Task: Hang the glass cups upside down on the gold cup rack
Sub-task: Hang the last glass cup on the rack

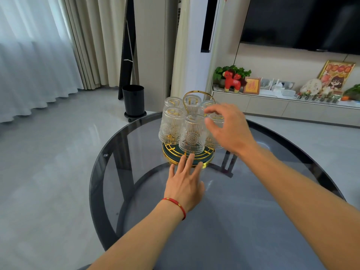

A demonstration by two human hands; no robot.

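cups point(191, 133): clear, ribbed, medallions | rack point(198, 93): gold, dark green base | table point(109, 172): smoky grey glass

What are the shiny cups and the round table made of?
The cups look like clear pressed glass: see-through, with ribbed sides and flower medallions. The rack looks like gold-coloured metal, shiny at its rim and handle, with a dark green base; the true metal cannot be told. The table seems smoked glass: its dark legs show through, and it reflects light.

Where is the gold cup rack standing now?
The gold cup rack stands on the far part of the round glass table, centre of the head view, just beyond the left hand.
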